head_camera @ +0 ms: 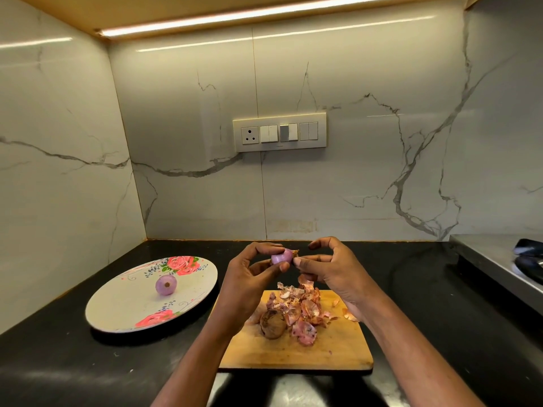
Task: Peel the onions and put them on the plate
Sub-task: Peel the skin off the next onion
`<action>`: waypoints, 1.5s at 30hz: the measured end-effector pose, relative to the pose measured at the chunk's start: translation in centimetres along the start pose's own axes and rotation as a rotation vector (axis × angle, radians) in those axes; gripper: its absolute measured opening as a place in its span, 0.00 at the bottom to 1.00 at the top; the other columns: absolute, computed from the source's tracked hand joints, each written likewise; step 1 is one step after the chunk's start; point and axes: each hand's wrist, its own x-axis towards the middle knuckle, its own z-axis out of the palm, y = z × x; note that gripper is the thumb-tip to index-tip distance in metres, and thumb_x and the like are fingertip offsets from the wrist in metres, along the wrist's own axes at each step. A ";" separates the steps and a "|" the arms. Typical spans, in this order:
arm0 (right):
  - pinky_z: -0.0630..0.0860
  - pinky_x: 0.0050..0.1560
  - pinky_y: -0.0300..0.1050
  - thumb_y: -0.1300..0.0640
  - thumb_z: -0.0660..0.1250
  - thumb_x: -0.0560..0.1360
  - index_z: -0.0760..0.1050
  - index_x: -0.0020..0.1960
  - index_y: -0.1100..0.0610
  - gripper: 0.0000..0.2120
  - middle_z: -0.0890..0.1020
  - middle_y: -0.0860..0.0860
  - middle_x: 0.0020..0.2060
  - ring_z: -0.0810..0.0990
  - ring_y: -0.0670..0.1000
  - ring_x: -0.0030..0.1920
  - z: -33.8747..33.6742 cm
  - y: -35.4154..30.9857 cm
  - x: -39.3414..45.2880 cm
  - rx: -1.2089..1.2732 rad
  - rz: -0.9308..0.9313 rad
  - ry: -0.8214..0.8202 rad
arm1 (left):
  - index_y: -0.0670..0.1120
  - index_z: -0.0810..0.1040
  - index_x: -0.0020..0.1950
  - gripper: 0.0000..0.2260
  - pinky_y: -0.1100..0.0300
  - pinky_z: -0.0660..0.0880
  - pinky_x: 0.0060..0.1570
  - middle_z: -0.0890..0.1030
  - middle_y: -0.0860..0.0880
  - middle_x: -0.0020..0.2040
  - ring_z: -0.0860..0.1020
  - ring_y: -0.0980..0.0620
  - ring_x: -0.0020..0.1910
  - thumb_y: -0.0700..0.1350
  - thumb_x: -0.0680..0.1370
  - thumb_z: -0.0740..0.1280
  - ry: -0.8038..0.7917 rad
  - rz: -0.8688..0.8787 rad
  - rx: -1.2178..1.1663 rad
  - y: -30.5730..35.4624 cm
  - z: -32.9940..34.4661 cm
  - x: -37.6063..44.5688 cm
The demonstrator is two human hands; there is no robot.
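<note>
Single head-worn wide-angle view, looking forward and down, close over the counter (73, 362), facing the wall corner (129, 171)

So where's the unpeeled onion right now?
In the head view, the unpeeled onion sits on the cutting board, left of the peel pile.

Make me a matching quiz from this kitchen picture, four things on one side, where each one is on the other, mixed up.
Things:
1. peeled onion
2. unpeeled onion
3. half-peeled onion
4. switch panel

Places:
A. on the cutting board, beside the peels
B. on the marble wall
C. on the floral plate
D. held between the left hand and right hand

Pairs: 1-C, 2-A, 3-D, 4-B
</note>
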 end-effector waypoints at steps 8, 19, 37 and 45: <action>0.80 0.60 0.57 0.58 0.76 0.73 0.70 0.63 0.54 0.23 0.84 0.58 0.52 0.82 0.59 0.56 0.0 0.1 0.1 0.037 0.092 -0.045 | 0.49 0.80 0.55 0.14 0.67 0.78 0.49 0.83 0.57 0.55 0.82 0.58 0.57 0.38 0.72 0.75 -0.005 -0.006 0.054 -0.2 0.0 0.1; 0.79 0.46 0.47 0.65 0.73 0.74 0.72 0.66 0.60 0.22 0.83 0.59 0.51 0.81 0.54 0.48 0.1 0.0 0.3 0.278 0.211 -0.101 | 0.51 0.78 0.62 0.20 0.69 0.77 0.48 0.81 0.56 0.59 0.81 0.62 0.56 0.36 0.73 0.74 -0.053 -0.037 0.031 0.2 -0.2 -0.2; 0.75 0.42 0.31 0.55 0.69 0.79 0.84 0.55 0.50 0.07 0.85 0.46 0.48 0.83 0.45 0.49 -0.1 0.7 0.3 -0.462 -0.122 0.021 | 0.45 0.78 0.64 0.19 0.57 0.82 0.52 0.84 0.47 0.58 0.83 0.47 0.57 0.45 0.73 0.69 0.007 -0.158 -0.272 0.2 -0.4 0.1; 0.79 0.51 0.33 0.49 0.74 0.74 0.82 0.58 0.48 0.13 0.85 0.41 0.50 0.82 0.39 0.52 0.4 0.0 0.2 -0.427 -0.338 0.081 | 0.45 0.78 0.62 0.17 0.58 0.82 0.49 0.83 0.45 0.57 0.84 0.47 0.55 0.49 0.74 0.68 0.034 -0.161 -0.227 -0.1 -0.3 0.2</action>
